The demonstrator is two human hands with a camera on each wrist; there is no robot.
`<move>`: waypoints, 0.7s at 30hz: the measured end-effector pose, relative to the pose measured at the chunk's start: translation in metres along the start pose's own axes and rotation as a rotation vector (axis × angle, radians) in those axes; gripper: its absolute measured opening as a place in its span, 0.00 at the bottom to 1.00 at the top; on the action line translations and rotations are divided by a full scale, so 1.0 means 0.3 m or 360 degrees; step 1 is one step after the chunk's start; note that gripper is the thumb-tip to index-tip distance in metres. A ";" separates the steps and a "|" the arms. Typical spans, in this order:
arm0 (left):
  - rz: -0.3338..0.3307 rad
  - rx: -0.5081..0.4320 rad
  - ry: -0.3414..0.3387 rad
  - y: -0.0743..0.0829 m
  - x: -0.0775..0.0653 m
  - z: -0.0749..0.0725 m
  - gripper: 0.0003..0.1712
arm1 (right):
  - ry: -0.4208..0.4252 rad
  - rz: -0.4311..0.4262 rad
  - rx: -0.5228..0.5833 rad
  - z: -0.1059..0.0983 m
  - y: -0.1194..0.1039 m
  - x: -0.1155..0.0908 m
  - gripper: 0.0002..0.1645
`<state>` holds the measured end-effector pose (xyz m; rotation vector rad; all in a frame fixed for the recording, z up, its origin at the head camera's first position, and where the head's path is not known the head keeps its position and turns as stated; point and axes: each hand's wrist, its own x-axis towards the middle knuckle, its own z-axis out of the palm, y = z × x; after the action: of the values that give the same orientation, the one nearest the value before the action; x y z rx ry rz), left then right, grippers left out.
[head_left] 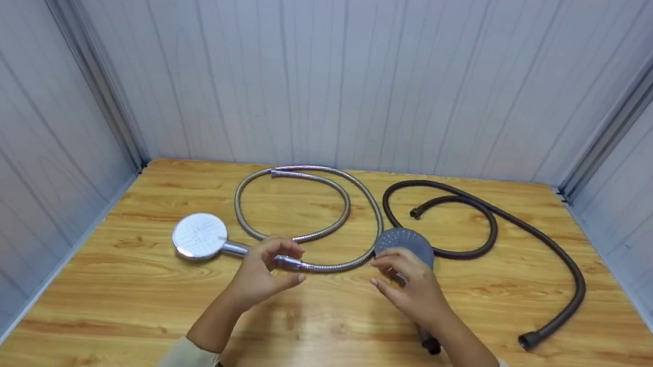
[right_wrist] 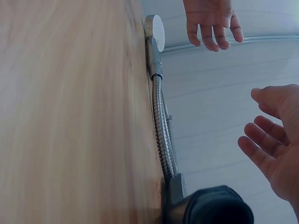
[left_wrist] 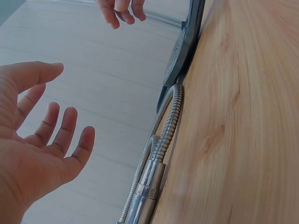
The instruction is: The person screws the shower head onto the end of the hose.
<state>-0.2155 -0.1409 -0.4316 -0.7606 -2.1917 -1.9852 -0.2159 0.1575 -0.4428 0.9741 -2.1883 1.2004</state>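
Note:
My left hand (head_left: 262, 272) hovers over the table with relaxed, slightly bent fingers and nothing in it. Below it lies a chrome shower head (head_left: 199, 235), its handle partly hidden by that hand and joined to a silver metal hose (head_left: 343, 266). My right hand (head_left: 412, 285) hangs in the air over a dark grey shower head (head_left: 406, 241), fingers loosely bent and holding nothing. That head's handle is largely covered by the hand and forearm; its black end (head_left: 431, 346) shows below. In the left wrist view, the left hand (left_wrist: 46, 135) is clear of the chrome connector (left_wrist: 148, 186).
A dark hose (head_left: 570, 267) lies curled at the right, one end fitting (head_left: 529, 340) near the front and the other (head_left: 415, 212) inside its loop. The silver hose loops toward the back of the wooden table (head_left: 132, 308). Pale panels (head_left: 336, 72) enclose the back and sides.

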 end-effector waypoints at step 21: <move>0.0035 0.0243 -0.0066 0.032 0.001 0.080 0.19 | 0.0036 -0.0009 -0.0129 -0.093 0.027 -0.050 0.17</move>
<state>-0.2057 -0.1176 -0.4263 -0.8075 -2.3151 -1.7825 -0.2107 0.1898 -0.4429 0.9279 -2.1971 1.1055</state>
